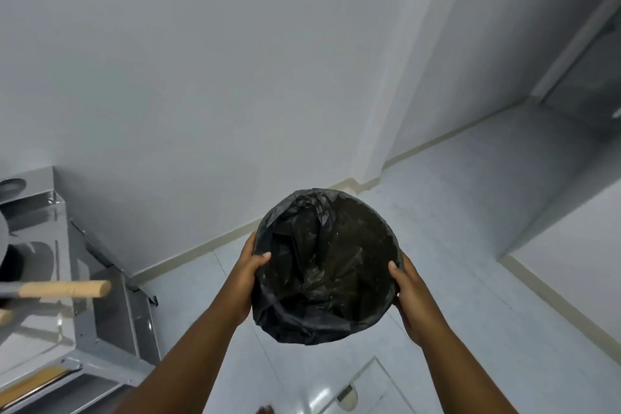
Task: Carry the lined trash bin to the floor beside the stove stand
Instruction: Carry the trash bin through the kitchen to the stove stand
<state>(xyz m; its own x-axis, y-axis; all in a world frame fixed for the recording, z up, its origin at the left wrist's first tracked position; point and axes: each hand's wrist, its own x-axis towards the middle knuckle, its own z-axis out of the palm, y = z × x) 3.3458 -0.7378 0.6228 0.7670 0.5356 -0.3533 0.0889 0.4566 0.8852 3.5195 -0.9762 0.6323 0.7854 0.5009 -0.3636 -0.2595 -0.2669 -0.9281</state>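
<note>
Both hands, the left hand [247, 274] and right hand [411, 292], grip the rim of the black-lined trash bin [327, 265], held above the floor [453, 212] right of the steel stove stand [111, 309], so only lowering remains.

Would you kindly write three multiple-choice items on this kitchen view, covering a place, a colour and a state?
1. Where is the stove stand relative to the trash bin?
A. To its left
B. To its right
C. Behind the camera

2. What colour is the bin liner?
A. White
B. Black
C. Blue

3. How is the bin held?
A. One hand only
B. Resting on the floor, untouched
C. Both hands at its rim

Answers: 1 A, the metal stand sits at the left edge. 2 B, the plastic is black. 3 C, the left hand and right hand grip opposite sides.
</note>
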